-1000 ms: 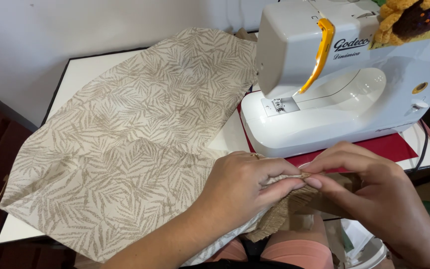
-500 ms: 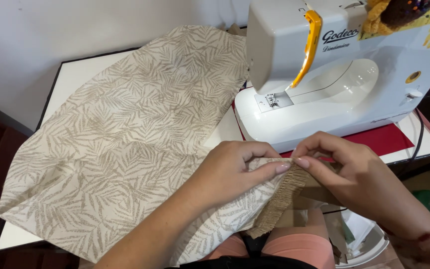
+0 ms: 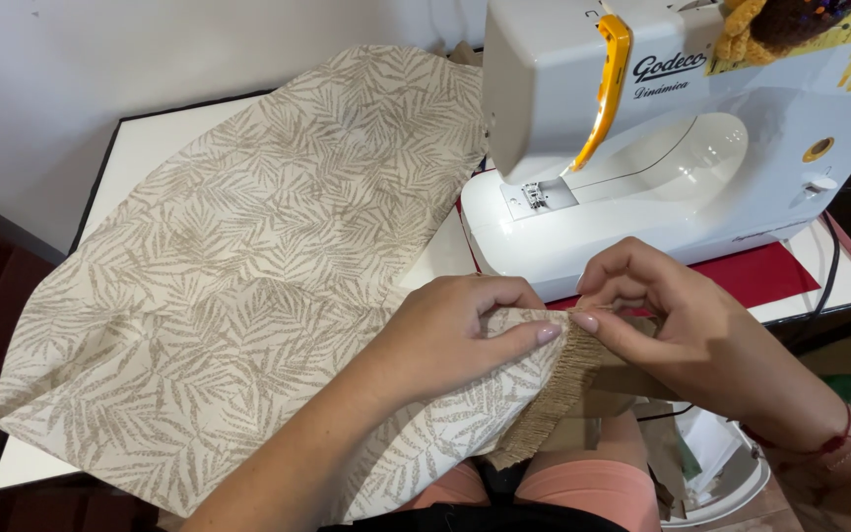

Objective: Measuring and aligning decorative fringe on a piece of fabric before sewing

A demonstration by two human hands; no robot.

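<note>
**Technician A:** At the near edge of the worktop [image 3: 164, 133], compared with half a second ago, the left hand [image 3: 450, 335] and right hand [image 3: 687, 330] remain together on the fabric [image 3: 238, 286]. The view has shifted slightly, so the sewing machine [image 3: 662, 128] sits marginally higher and closer in the picture. The fabric has not visibly moved.

**Technician B:** Hidden or unclear items?

**Technician A:** The machine's top and right side are cut off by the picture edge. The exact pinch point between the two hands is too small to resolve. The right forearm leaves the picture at the lower right.

**Technician B:** Condition of the fabric?

**Technician A:** Cream cloth with a grey-beige leaf print, spread flat across the worktop to the left of the machine, with its near corner drawn over the lap. A tan fringe trim [image 3: 554, 394] runs along that corner's edge. The left fingers lie closed over the fabric, pressing it down; the right fingers are curled, pinching the fabric edge at the trim.
</note>
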